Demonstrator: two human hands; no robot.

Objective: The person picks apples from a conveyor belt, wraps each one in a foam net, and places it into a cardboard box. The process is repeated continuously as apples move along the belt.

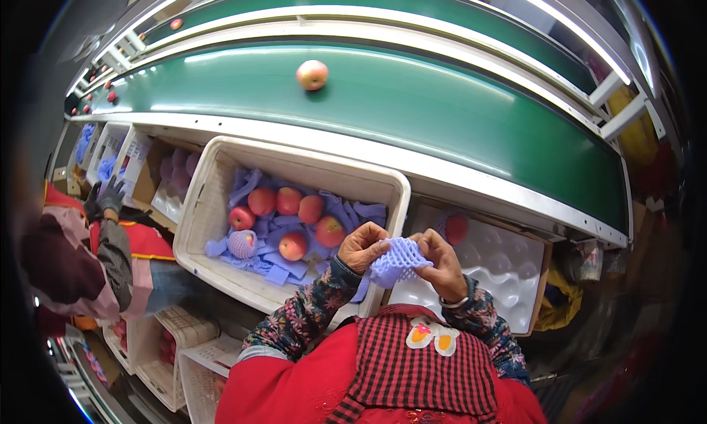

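Between my two hands a pale purple foam fruit net (398,262) is stretched out; no apple shows inside it. My left hand (361,248) pinches one edge, and my right hand (444,268) grips the opposite edge. Just left of them stands a white plastic crate (298,153), where several red apples (288,201) lie among flat purple nets (283,225). One apple in the crate wears a net (241,244). Beyond my right hand, a netted apple (456,228) sits in a white moulded tray (508,266) inside a cardboard box.
A green conveyor belt (412,107) crosses the far side, carrying one apple (312,75) near the middle and several at its left end. To my left a person's gloved hand (111,196) is near more crates. Crates (168,358) stand at lower left; a yellow bag (560,300) lies right.
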